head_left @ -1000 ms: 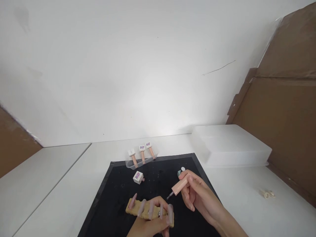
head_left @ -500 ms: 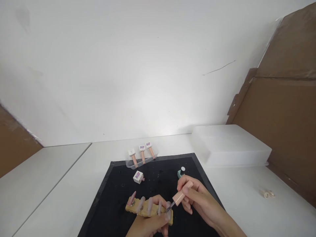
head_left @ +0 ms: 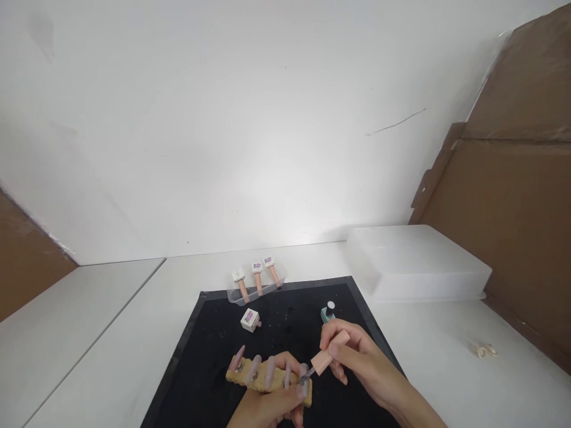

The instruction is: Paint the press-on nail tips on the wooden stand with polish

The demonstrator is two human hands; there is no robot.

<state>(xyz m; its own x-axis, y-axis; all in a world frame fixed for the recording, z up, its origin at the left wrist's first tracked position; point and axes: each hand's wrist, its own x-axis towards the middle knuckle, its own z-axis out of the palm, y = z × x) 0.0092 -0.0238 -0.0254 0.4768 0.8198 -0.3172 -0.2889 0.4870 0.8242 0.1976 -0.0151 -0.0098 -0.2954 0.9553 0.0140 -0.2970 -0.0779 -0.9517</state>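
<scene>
- The left hand (head_left: 263, 410) grips the tan nail stand (head_left: 267, 379) from the near side, fingers wrapped round its near edge, on the black mat (head_left: 214, 356).
- The right hand (head_left: 357, 356) pinches the peach brush cap (head_left: 329, 354) between thumb and fingers; the brush tip sits at the rightmost false nail (head_left: 303, 375), apparently touching it.
- To do this stroke well, the stand should be kept pressed flat, and the brush drawn lightly along the nail's length, clear of its neighbour.
- The open teal bottle (head_left: 328, 311) stands just beyond the right hand, near enough to knock.
- Farther off, a white cube bottle (head_left: 250, 320) lies on the mat, and three more bottles lie in a clear tray (head_left: 254, 291).
- A white box (head_left: 414, 261) sits on the bench (head_left: 446, 368) at far right.
</scene>
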